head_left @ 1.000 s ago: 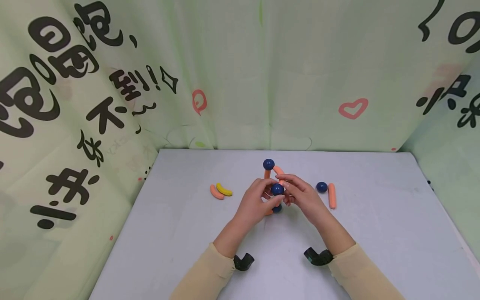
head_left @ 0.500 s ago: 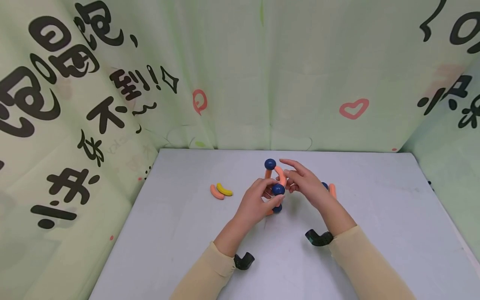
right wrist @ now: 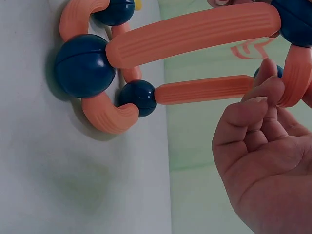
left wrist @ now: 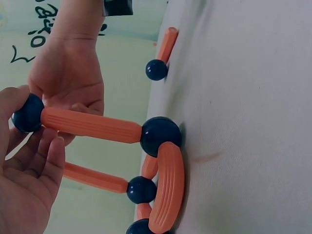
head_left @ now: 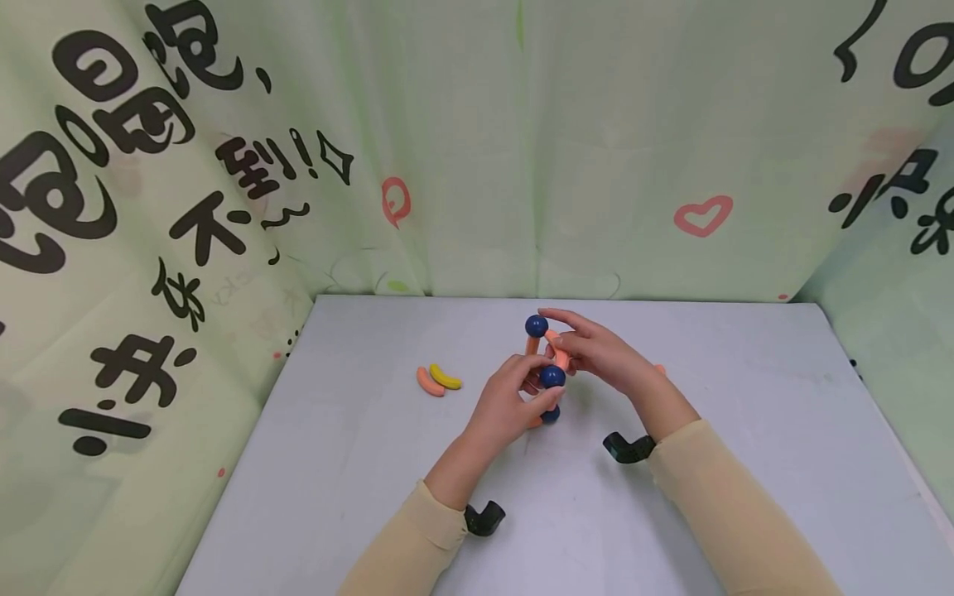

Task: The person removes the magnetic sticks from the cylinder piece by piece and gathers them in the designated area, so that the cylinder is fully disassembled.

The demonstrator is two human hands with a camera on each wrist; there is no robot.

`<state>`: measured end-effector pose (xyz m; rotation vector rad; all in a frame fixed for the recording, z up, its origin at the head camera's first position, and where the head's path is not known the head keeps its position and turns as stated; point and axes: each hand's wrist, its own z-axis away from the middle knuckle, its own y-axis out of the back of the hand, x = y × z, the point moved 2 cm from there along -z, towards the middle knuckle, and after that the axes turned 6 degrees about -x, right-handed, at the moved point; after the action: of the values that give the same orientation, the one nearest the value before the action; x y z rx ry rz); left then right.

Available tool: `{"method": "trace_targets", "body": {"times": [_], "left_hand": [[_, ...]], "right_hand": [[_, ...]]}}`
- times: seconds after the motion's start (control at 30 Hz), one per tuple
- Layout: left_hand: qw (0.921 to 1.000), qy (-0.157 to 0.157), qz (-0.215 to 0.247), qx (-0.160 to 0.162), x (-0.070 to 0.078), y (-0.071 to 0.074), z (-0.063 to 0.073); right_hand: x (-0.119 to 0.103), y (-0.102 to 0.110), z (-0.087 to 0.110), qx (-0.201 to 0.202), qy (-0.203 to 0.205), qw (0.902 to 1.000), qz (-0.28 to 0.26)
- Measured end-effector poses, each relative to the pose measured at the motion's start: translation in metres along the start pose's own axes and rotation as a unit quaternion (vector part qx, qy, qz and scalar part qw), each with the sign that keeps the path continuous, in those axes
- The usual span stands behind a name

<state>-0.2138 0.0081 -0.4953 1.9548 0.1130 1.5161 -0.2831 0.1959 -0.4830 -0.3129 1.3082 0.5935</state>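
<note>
White tabletop [head_left: 745,372]: near the middle of its far edge stands a ball-and-rod frame [left wrist: 92,126], three balls [head_left: 537,326] in head view, left hand [head_left: 507,406] pinching its near upper ball [head_left: 552,377], right hand [head_left: 607,356] a curved rod [right wrist: 296,73]; best steady that ball, seat the rod gently. Loose: one ball [left wrist: 156,69], one straight rod [left wrist: 168,45] and, toward the left edge, two small curved pieces [head_left: 445,377]

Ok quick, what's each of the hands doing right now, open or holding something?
Left hand: closed, holding the nearer upper blue ball.
Right hand: closed, pinching the curved orange stick beside that ball.
</note>
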Motion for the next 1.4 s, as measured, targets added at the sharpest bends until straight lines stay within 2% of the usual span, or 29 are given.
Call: {"method": "trace_targets", "body": {"times": [0.5,0.67,0.83,1.17,1.4], "left_hand": [[0.9997,-0.019,-0.014,0.004,-0.0033,0.0010,-0.0020],[0.9995,-0.023,-0.020,0.005,-0.0027,0.0016,-0.0021],[0.9991,-0.024,-0.035,0.002,-0.0016,0.0016,-0.0018],[0.9998,0.000,-0.020,-0.002,0.0001,0.0010,-0.0017],[0.9994,0.025,0.022,-0.009,-0.0011,-0.0017,-0.0029]], "right_hand": [[0.0027,-0.0030,-0.0023,-0.026,0.009,0.9965,-0.078],[0.0029,-0.0033,-0.0029,-0.022,0.010,0.9973,-0.069],[0.0041,-0.0021,-0.0038,0.000,0.008,0.9986,-0.052],[0.0039,-0.0025,-0.0023,0.001,0.009,0.9984,-0.056],[0.0044,-0.0033,-0.0010,0.005,0.010,0.9984,-0.055]]}}
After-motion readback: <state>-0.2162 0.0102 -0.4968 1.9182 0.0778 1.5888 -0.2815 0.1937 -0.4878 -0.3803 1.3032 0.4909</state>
